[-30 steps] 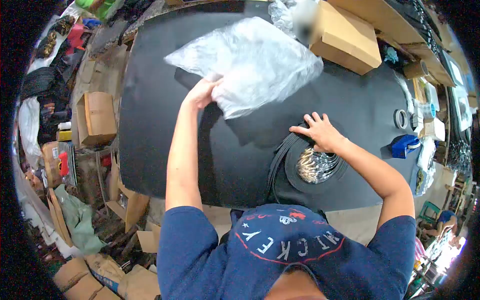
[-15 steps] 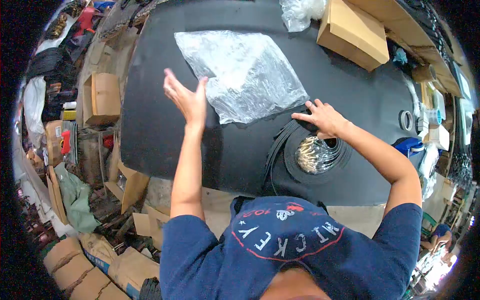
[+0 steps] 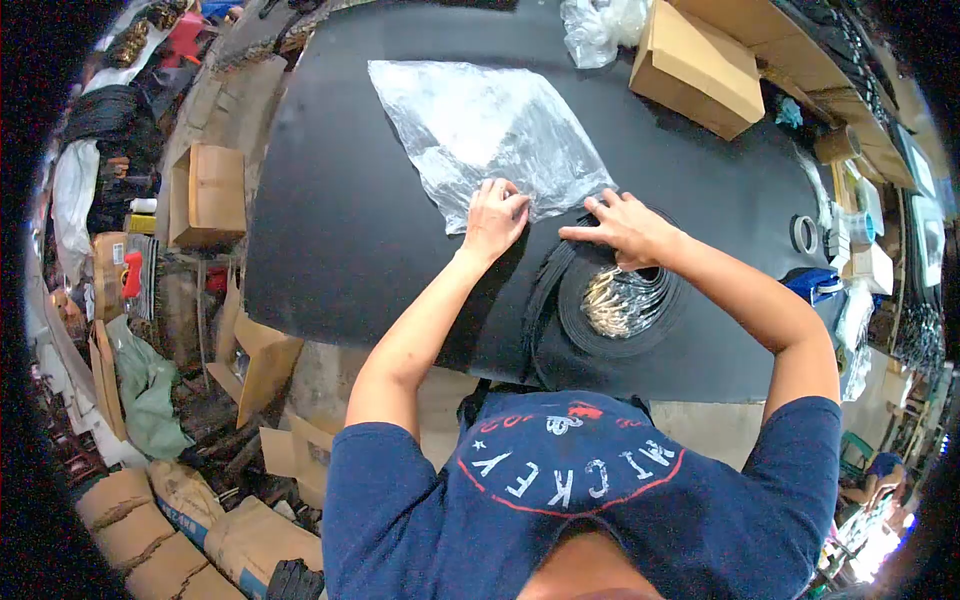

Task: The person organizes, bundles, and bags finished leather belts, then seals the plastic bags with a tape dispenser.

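Note:
A clear plastic bag [image 3: 490,120] lies flat on the black table [image 3: 320,200]. My left hand [image 3: 495,218] is at the bag's near edge, its fingers bent together on the plastic. At the bag's right corner is my right hand [image 3: 625,228], fingers spread, over the upper edge of a coiled black strap bundle [image 3: 580,320]. Gold-coloured metal ends [image 3: 605,303] and clear plastic show in the middle of the coil. Several black strands hang off the coil's left side.
An open cardboard box [image 3: 695,70] and crumpled plastic [image 3: 600,30] sit at the far right. A tape roll [image 3: 804,234] and a blue object [image 3: 815,284] lie by the right edge. Cartons [image 3: 207,195] stand left of the table. A person [image 3: 882,475] is at the lower right.
My left hand has moved right and down onto the bag's near edge, and its fingers have closed. My right hand stays near the coil, shifted slightly left.

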`<state>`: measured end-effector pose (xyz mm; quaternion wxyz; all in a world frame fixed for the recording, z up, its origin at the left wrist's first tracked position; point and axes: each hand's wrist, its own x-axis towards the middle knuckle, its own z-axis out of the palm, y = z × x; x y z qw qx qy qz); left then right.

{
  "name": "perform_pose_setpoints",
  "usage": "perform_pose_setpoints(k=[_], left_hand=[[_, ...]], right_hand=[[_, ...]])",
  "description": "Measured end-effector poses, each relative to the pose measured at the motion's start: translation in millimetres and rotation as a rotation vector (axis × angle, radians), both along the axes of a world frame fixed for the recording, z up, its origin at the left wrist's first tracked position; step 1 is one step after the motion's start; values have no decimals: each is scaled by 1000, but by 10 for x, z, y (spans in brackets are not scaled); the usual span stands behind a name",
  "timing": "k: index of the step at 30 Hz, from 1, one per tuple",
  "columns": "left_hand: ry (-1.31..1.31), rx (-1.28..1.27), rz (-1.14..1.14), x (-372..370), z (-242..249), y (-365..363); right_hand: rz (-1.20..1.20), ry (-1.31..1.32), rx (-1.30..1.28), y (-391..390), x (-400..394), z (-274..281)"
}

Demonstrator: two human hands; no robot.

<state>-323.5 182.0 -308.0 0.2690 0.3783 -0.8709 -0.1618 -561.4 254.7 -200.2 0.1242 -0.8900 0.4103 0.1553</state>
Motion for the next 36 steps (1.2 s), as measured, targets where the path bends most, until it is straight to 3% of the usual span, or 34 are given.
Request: perform_pose_setpoints(k=[5,7,12,15,17,18,19,21,22,23,24,25,28,31,33,35,36], left_hand=[[217,66,0,-101,31,-168],[364,431,101,-162,167,-227],[345,504,46,-254,459,-324],[434,569,-26,-240,656,-224],[413,523,-90,-422,677,-108],[371,339,-166,-354,699,-67],[324,155,-237,-273,722,-13],[230,105,-262,-21,844,150],[218,115,-222,61,910,237],[199,125,-181,-2,903,346],[96,-88,-84,134,843,381],[93,-88,-76,217,731,425],[359,373,338,281,289,547],[412,413,471,94,172,628],[380,389,402,69,182,641],[659,645,395,29,34,580],[660,646,399,43,-72,536]], right_hand=[[84,-24,-73,-79,186,-58],[169,-74,-137,-129,294,-37],[300,-69,-183,-236,589,-69],[329,-65,-86,-292,744,-110],[370,-222,-201,-281,456,-241],[409,-371,-312,-304,464,-257],[366,-329,-161,-310,445,-268],[394,-373,25,-515,490,-421],[397,-235,-131,-487,455,-432],[406,-246,-129,-460,308,-449],[316,-244,-120,-482,322,-436],[226,-241,-112,-515,357,-420],[191,-209,-48,-583,301,-534],[204,-269,-31,-630,175,-640],[236,-328,7,-666,214,-597],[159,-274,51,-658,243,-555],[162,-244,44,-672,260,-548]])
